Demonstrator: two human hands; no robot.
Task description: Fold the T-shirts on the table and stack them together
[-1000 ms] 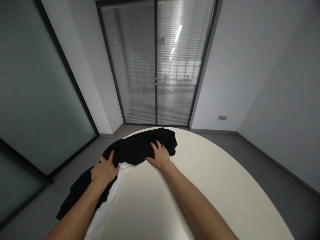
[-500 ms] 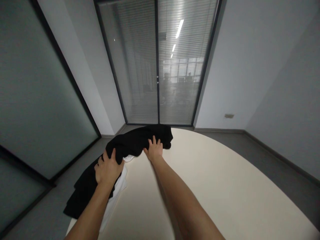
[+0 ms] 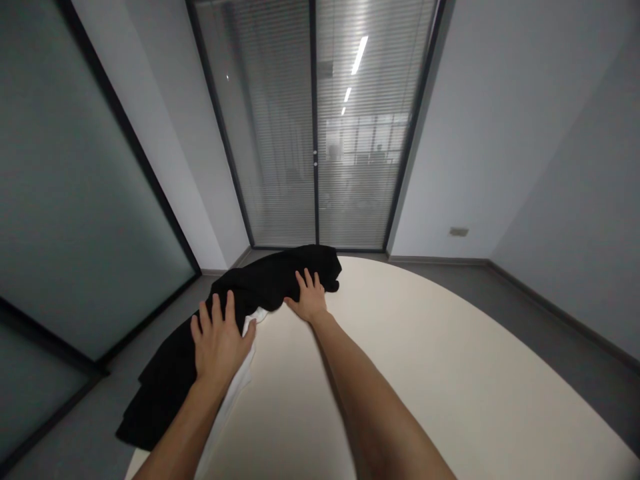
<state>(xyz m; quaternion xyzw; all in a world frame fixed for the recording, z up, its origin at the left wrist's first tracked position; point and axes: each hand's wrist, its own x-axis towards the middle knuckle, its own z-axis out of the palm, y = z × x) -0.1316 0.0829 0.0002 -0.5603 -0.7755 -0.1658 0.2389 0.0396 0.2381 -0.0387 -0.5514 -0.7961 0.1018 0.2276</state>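
Observation:
A black garment [image 3: 270, 283] lies bunched along the far left edge of a cream round table [image 3: 430, 373], part of it hanging over the edge. A white cloth [image 3: 239, 380] shows beneath it. My left hand [image 3: 219, 339] lies flat on the black garment with its fingers spread. My right hand [image 3: 309, 297] rests flat, fingers stretched out, on the garment's far end near the table's far edge.
Glass doors with blinds [image 3: 315, 127] stand straight ahead beyond the table. A frosted glass wall [image 3: 65, 187] runs along the left. Grey floor [image 3: 550, 313] surrounds the table, and a plain wall [image 3: 500, 133] with a socket plate [image 3: 458, 232] is on the right.
My left hand has gone from gripping the black garment to lying flat on it with fingers spread. My right hand stays pressed on the far end. The garment has shifted slightly left.

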